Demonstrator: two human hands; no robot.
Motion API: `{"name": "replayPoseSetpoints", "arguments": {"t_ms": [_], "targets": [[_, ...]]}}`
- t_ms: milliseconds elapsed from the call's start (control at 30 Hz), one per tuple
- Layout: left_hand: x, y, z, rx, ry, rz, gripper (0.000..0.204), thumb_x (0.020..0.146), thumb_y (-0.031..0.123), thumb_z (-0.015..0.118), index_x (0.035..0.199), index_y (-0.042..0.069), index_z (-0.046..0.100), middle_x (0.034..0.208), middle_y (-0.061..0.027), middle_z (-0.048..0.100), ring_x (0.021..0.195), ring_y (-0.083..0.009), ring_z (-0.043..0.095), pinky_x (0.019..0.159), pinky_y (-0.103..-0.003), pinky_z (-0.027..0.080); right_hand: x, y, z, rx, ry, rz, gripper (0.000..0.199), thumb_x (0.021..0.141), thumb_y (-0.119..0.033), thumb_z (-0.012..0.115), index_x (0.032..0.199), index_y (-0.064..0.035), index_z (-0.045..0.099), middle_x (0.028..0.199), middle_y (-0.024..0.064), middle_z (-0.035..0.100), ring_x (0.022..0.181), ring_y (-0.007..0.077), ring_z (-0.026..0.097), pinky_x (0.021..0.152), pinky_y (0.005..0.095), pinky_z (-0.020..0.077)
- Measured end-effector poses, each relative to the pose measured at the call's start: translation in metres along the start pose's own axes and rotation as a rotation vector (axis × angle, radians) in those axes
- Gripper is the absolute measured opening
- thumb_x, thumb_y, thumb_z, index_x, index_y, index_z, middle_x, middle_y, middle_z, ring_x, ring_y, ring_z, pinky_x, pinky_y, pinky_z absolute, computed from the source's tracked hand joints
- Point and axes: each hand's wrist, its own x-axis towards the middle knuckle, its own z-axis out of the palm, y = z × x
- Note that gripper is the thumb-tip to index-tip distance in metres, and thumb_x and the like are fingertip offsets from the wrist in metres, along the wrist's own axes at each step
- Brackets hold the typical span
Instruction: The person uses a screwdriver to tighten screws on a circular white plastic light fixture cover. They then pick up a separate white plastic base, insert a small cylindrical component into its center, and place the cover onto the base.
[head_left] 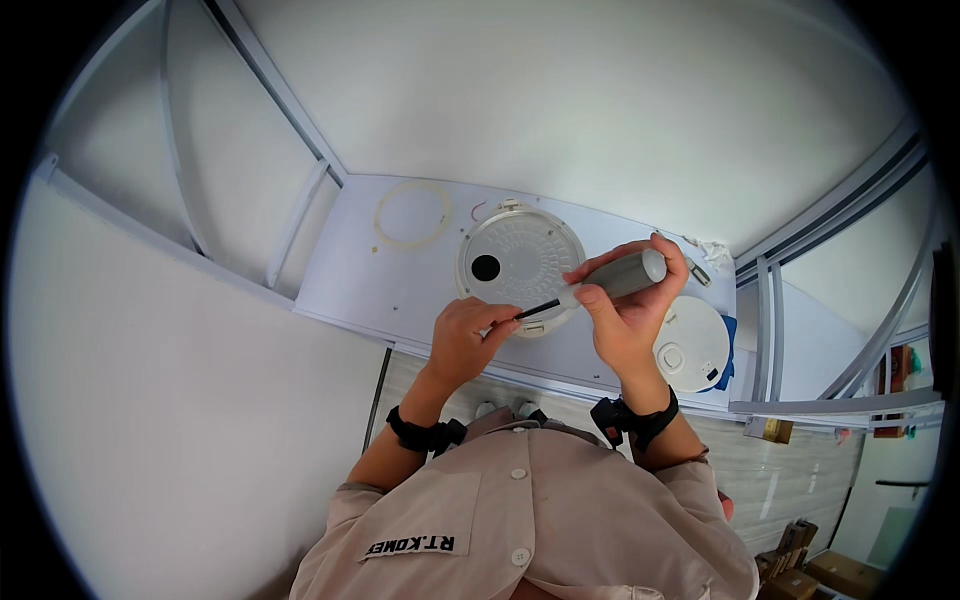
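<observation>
A screwdriver with a thick grey handle (618, 276) and a dark shaft is held in my right hand (632, 330), its fingers wrapped round the handle. It slants down to the left. At its tip, the thumb and fingers of my left hand (463, 338) are pinched together; whether a small screw is between them is hidden. Below both hands lies a round white housing (468, 285) with a silvery patterned disc (520, 245) and a black round spot (486, 268) on it. My left fingertips are over its near rim.
A thin cream ring (377, 226) lies at the table's far left. On the right are a white round cover (702, 335) over something blue (731, 340), and a small metal-ended tool (697, 271) by crumpled white plastic (712, 250). Grey frame posts (769, 330) flank the white table (345, 290).
</observation>
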Motion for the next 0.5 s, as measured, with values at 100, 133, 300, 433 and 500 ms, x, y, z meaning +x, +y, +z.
{"name": "replayPoseSetpoints", "arguments": {"t_ms": [100, 133, 300, 433, 500], "targets": [[0.0, 0.001, -0.001, -0.006, 0.008, 0.0, 0.014, 0.085, 0.012, 0.085, 0.099, 0.01, 0.081, 0.082, -0.0033, 0.078, 0.073, -0.0204, 0.07, 0.076, -0.035, 0.051, -0.001, -0.002, 0.001, -0.044, 0.012, -0.002, 0.09, 0.088, -0.002, 0.086, 0.155, -0.0131, 0.027, 0.115, 0.0129, 0.057, 0.094, 0.0228, 0.07, 0.086, 0.04, 0.0629], [0.0, 0.001, -0.001, -0.006, 0.011, 0.001, 0.014, 0.085, 0.011, 0.084, 0.099, 0.01, 0.081, 0.083, -0.0033, 0.078, 0.073, -0.0205, 0.07, 0.076, -0.035, 0.051, -0.001, -0.002, 0.001, -0.044, 0.02, 0.005, 0.09, 0.088, -0.002, 0.086, 0.155, -0.0127, 0.027, 0.114, 0.0124, 0.058, 0.093, 0.0224, 0.07, 0.085, 0.0387, 0.0625], [0.0, 0.004, -0.004, -0.059, 0.012, 0.015, 0.012, 0.086, 0.009, 0.083, 0.098, 0.011, 0.081, 0.087, -0.0026, 0.079, 0.073, -0.0211, 0.069, 0.073, -0.035, 0.053, -0.001, -0.004, -0.003, -0.133, -0.187, 0.146, 0.08, 0.092, -0.002, 0.081, 0.154, -0.0089, 0.03, 0.113, 0.0115, 0.058, 0.095, 0.0213, 0.069, 0.084, 0.0362, 0.0601], [0.005, 0.006, -0.006, -0.041, 0.01, 0.006, 0.011, 0.086, 0.009, 0.084, 0.097, 0.01, 0.081, 0.089, -0.0026, 0.08, 0.074, -0.0212, 0.069, 0.073, -0.035, 0.053, -0.013, 0.005, 0.002, -0.004, -0.152, 0.102, 0.069, 0.099, -0.005, 0.073, 0.153, -0.0077, 0.03, 0.116, 0.0128, 0.057, 0.097, 0.0219, 0.068, 0.087, 0.0393, 0.0606], [0.003, 0.002, -0.009, -0.02, 0.013, 0.013, 0.011, 0.086, 0.009, 0.084, 0.097, 0.01, 0.081, 0.089, -0.0027, 0.08, 0.074, -0.0211, 0.07, 0.074, -0.035, 0.053, -0.009, 0.002, 0.002, 0.008, -0.1, 0.064, 0.065, 0.101, -0.008, 0.07, 0.152, -0.0074, 0.029, 0.117, 0.0139, 0.056, 0.097, 0.0224, 0.068, 0.09, 0.0426, 0.0612]]}}
